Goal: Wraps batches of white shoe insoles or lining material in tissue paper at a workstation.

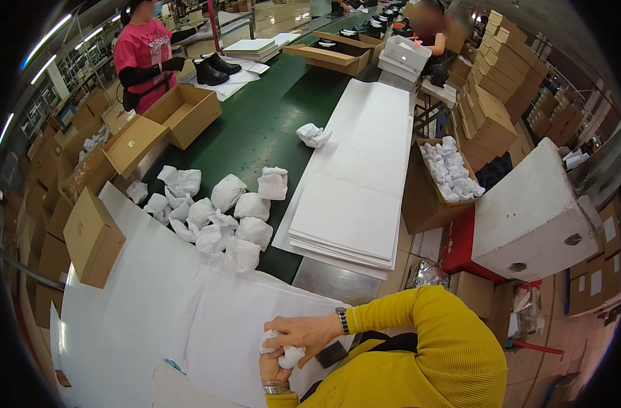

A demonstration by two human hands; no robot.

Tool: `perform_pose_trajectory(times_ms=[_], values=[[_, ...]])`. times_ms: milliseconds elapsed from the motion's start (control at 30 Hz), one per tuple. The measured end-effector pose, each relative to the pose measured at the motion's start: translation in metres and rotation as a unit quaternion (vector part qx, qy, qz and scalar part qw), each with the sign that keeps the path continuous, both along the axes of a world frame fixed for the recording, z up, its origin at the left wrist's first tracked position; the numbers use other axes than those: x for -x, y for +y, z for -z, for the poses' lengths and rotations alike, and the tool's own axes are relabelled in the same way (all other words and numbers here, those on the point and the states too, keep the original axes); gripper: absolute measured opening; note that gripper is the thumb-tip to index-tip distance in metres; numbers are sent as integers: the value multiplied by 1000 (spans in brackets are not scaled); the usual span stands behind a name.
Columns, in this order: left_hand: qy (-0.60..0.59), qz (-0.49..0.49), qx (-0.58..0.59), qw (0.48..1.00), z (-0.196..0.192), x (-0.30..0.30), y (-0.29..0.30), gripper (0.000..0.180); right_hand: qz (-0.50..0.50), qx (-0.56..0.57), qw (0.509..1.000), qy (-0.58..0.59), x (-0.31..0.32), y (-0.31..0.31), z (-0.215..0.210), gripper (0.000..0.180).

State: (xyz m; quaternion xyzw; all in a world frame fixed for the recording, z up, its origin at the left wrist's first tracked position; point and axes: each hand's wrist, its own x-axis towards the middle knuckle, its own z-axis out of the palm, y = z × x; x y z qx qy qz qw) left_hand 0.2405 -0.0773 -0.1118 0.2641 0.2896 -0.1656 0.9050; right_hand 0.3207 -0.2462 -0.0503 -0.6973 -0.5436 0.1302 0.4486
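My left hand (274,368), with a bracelet at its wrist, is closed round a crumpled ball of white paper (291,356) near the lower edge. My right hand (305,334), wearing a watch, curls over the same paper from above and the right, with its fingers on it. Beneath both hands lie flat white paper sheets (235,326) on a pale tabletop. A small dark block (333,353) shows just right of my hands. Beyond the sheets sits a heap of several crumpled white paper balls (215,234).
A tall stack of large white sheets (351,183) lies on the green conveyor belt (263,109), with one loose paper wad (314,135). An open cardboard box (188,119) and black boots (215,70) stand farther off, near a person in pink (147,54). A carton of paper wads (426,211) stands right.
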Motion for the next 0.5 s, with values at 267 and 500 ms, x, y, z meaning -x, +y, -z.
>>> perform_pose_trajectory(times_ms=[267,500], values=[[-224,52,-287,930,-84,-3,-12,56,150,-195,939,239,16,7,-4,33],[-229,65,-335,911,-80,6,-16,71,169,-172,897,371,20,2,-24,48]])
